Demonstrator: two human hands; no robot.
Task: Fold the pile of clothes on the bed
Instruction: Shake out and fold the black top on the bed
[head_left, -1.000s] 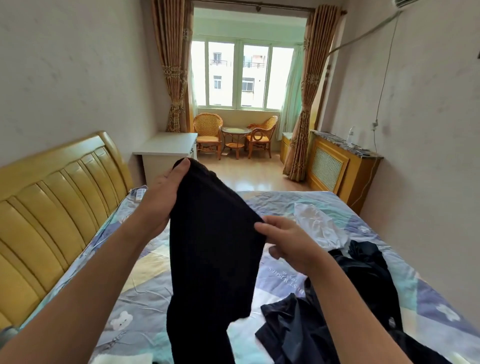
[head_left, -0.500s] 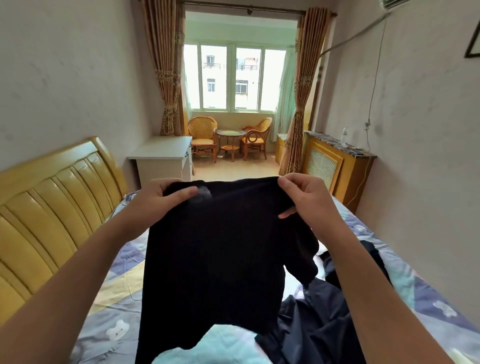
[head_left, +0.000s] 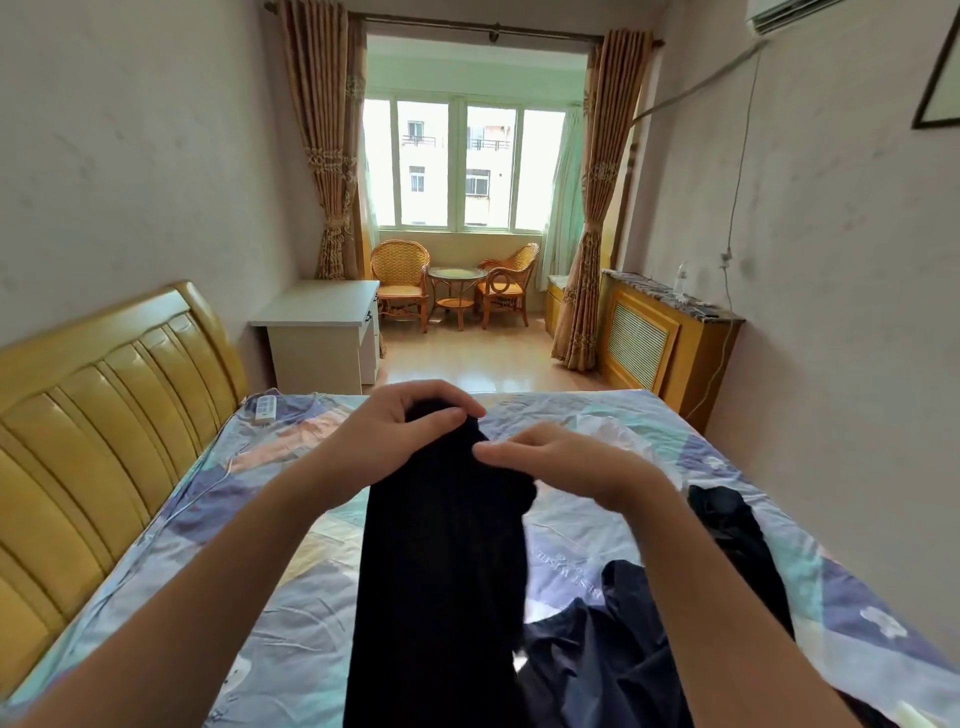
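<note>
Two hands meet at our twelve o'clock: left hand (head_left: 410, 431) pinches the black garment (head_left: 441, 571) by its top, right hand (head_left: 561, 462) fingering it, length hanging toward six over the bed (head_left: 675, 519).

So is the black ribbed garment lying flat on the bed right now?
No, the left hand grips the black ribbed garment at its top, so it hangs.

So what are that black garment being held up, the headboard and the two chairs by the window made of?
The black garment looks like a soft, matte ribbed knit: fine vertical lines run down it and it hangs limp. The headboard seems to be glossy wood framing padded yellow panels, perhaps leather or vinyl, judging by the sheen. The chairs look like woven rattan or wicker, with a visible weave in the backs.
</note>
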